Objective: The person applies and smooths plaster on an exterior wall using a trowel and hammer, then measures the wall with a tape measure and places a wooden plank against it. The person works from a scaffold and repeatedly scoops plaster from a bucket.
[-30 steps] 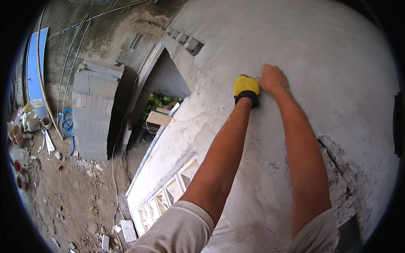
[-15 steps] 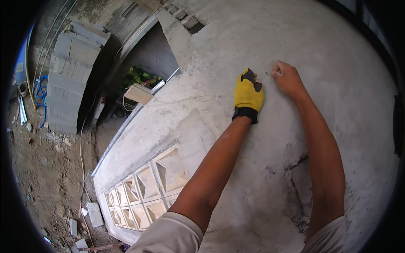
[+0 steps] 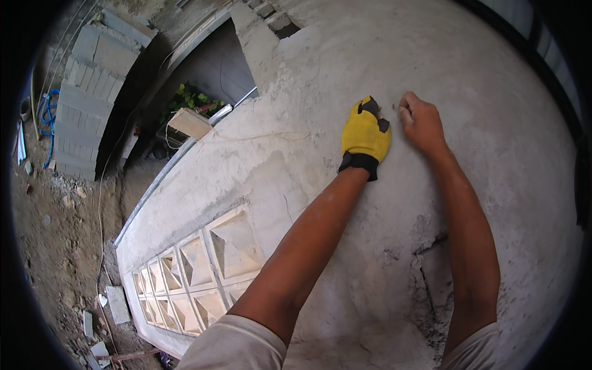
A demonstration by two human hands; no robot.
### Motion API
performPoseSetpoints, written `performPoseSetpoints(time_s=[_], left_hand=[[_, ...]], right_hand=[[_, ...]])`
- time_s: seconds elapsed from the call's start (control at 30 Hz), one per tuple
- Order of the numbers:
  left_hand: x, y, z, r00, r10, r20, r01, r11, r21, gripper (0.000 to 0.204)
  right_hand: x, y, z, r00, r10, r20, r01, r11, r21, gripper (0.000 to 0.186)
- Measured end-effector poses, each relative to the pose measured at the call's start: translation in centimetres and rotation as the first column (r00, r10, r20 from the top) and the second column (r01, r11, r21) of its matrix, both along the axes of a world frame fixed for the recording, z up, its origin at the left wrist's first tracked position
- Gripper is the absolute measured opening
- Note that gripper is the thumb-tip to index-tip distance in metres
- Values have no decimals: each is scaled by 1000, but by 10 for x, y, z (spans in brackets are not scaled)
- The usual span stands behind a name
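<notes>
L to R: blue hose (image 3: 47, 117) coiled nr grey blk stack (image 3: 83, 108). Patterned blks (image 3: 234, 245) set in grey wall (image 3: 385, 228). L hand (image 3: 365, 137) clad in yellow glove (image 3: 362, 142), held nr wall; fingers part-hidden, grip can't be told. R hand (image 3: 422, 126) bare, placed just R of glove, over wall; fingers curled, thumb pressed to them; pinched item, if any, can't be told.

Yellow-gloved left hand (image 3: 365, 134), bare right hand (image 3: 422, 123), wall (image 3: 333, 68)

The left hand (image 3: 365, 132) wears a yellow fabric glove (image 3: 362, 140) with dark patches (image 3: 370, 106) and a black wrist cuff (image 3: 359, 163); the right hand (image 3: 422, 126) is bare. Both short cloth sleeves (image 3: 237, 342) are pale greyish-beige.
</notes>
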State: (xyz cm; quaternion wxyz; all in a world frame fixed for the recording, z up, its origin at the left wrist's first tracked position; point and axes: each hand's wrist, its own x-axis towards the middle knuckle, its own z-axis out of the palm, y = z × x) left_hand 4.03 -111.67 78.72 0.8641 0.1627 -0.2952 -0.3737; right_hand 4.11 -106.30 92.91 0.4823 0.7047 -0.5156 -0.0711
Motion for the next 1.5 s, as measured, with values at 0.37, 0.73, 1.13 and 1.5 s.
performPoseSetpoints(time_s=[0.37, 0.73, 1.13, 1.5], left_hand=[[-4, 2, -3, 973, 129, 191, -130, 991, -11, 42], [50, -34, 15, 840, 199, 504, -182, 980, -83, 41], [291, 408, 3, 479, -376, 793, 799, 561, -217, 31], [279, 488, -1, 247, -526, 813, 828, 551, 105, 17]], right_hand=[[-8, -8, -4, 980, 116, -161, -127, 990, -56, 9], [60, 107, -30, 668, 405, 624, -423, 897, -130, 11], [164, 484, -96, -358, 439, 824, -285, 789, -544, 3], [149, 546, -150, -412, 457, 788, -273, 763, -585, 3]])
